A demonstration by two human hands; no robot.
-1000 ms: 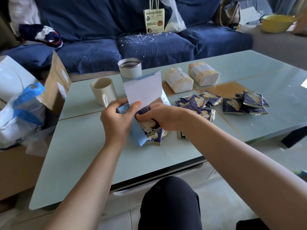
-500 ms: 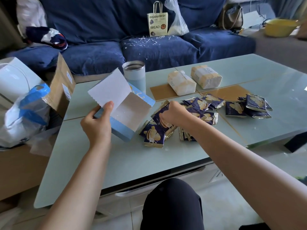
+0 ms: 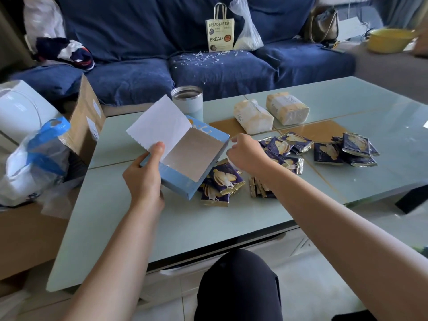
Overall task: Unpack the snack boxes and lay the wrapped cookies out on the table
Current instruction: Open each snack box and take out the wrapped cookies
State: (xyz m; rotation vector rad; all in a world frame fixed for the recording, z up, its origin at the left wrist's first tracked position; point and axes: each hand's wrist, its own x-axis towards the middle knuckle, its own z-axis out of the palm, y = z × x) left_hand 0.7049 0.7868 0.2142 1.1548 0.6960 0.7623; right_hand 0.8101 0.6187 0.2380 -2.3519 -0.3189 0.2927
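Blue snack box (image 3: 185,156), emptied and flap up, is grasped by the left hand (image 3: 144,179); the right hand (image 3: 246,152) seems to pinch its far corner. Wrapped cookies (image 3: 221,181) lie on the desk (image 3: 208,223) just right of the box. Behind it: two "face" tissue packs (image 3: 252,115), a tumbler (image 3: 187,100), a "BREAD&FRESH" bag (image 3: 220,31).

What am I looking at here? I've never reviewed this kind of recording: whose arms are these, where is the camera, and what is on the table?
No machine: a person wears a camera on the head, looking down at both bare hands. The left hand holds an opened light-blue snack box, which looks empty inside. The right hand reaches to the box's far corner; whether it grips it is unclear. On the glass table lie dark-blue wrapped cookies, two tissue packs and a steel tumbler. Behind is a blue sofa.
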